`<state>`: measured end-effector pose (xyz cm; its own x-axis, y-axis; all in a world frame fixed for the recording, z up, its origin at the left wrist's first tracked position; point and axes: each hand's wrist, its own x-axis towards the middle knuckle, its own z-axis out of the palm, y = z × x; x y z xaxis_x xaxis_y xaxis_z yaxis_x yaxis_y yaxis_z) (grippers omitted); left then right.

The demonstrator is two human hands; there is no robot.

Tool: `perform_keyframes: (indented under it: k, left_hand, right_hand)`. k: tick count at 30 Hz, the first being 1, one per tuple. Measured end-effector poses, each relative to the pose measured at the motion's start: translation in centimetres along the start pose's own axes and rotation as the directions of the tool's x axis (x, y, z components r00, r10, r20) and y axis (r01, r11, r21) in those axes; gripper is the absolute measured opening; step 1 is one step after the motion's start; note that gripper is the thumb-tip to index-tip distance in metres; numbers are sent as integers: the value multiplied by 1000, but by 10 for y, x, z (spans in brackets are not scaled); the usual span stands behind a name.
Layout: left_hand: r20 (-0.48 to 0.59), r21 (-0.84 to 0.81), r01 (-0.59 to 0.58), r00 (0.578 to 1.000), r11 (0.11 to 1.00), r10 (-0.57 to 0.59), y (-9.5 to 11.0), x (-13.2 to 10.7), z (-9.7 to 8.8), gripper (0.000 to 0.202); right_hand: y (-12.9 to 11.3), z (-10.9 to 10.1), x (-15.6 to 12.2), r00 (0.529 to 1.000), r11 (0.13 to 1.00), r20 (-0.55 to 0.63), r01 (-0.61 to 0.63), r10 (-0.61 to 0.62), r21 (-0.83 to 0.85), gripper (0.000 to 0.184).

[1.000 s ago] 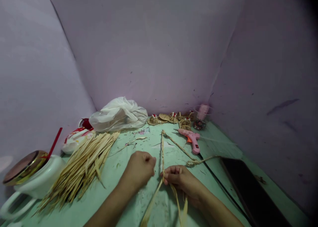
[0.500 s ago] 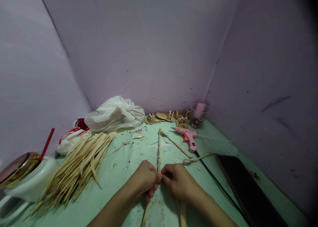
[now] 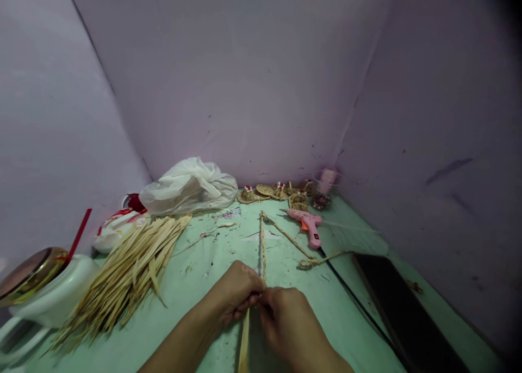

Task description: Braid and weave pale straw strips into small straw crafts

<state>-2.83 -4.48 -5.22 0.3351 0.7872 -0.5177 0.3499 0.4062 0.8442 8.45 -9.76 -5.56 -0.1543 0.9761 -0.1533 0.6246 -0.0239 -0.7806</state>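
Observation:
A thin braided straw cord (image 3: 262, 242) runs straight up the green tabletop (image 3: 196, 286) from my hands, bends back and ends in a knot near the glue gun. My left hand (image 3: 236, 291) and my right hand (image 3: 285, 318) meet at its near end, fingers pinched closed on the braid. Loose flat straw strips (image 3: 244, 346) trail from the pinch toward me between my wrists. My right hand covers part of the strands.
A pile of straw strips (image 3: 130, 269) lies at the left beside a white kettle (image 3: 44, 291). A plastic bag (image 3: 190, 185), small woven pieces (image 3: 269, 192) and a pink glue gun (image 3: 308, 225) with black cable sit at the back. A dark phone (image 3: 399, 313) lies at right.
My hands, apart a second ago, have come together on the braid's near end. My right hand has slid left over the loose strips.

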Motion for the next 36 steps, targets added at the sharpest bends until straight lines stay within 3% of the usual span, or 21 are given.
perform_keyframes:
  k: [4, 7, 9, 11, 13, 18, 24, 27, 30, 33, 36]
  left_hand:
    - [61, -25, 12, 998, 1000, -10, -2, 1, -6, 2]
    - [104, -50, -6, 994, 999, 12, -7, 3, -7, 11]
    - [111, -63, -20, 993, 998, 27, -10, 2, -6, 17]
    - [84, -72, -36, 996, 997, 42, -11, 2, -5, 14]
    - [54, -73, -41, 998, 997, 45, -11, 1, -4, 9]
    - [69, -99, -5, 998, 995, 12, -11, 1, -4, 8]
    - [22, -104, -21, 999, 994, 24, -12, 1, -2, 6]
    - [12, 14, -66, 998, 998, 66, -16, 2, -5, 8]
    - [21, 246, -114, 993, 963, 112, -16, -2, -9, 13]
    - [-138, 544, -57, 978, 837, 156, -9, -14, -7, 15]
    - [-246, 769, -12, 917, 639, 314, 1, -33, 5, 21]
  right_hand:
    - [6, -19, 9, 997, 990, -81, -20, 9, -141, 29]
    - [16, -30, 23, 968, 998, -244, -61, 55, -17, 30]
    - [22, -25, 31, 981, 976, -147, -99, 128, 192, 25]
    - [27, -14, 35, 979, 894, 83, -205, 187, 398, 23]
    - [29, -4, 37, 964, 840, 189, -255, 186, 478, 21]
    - [33, -4, 36, 985, 898, 120, -161, 122, 410, 22]
    - [35, -8, 37, 987, 875, 89, -162, 137, 456, 17]
    - [36, -4, 39, 984, 870, 58, -177, 170, 460, 17]
    - [35, 0, 38, 979, 857, 60, -199, 194, 475, 16]
    - [31, 0, 36, 970, 818, 109, -242, 217, 521, 16]
    - [25, 1, 34, 968, 769, 153, -250, 198, 588, 14]
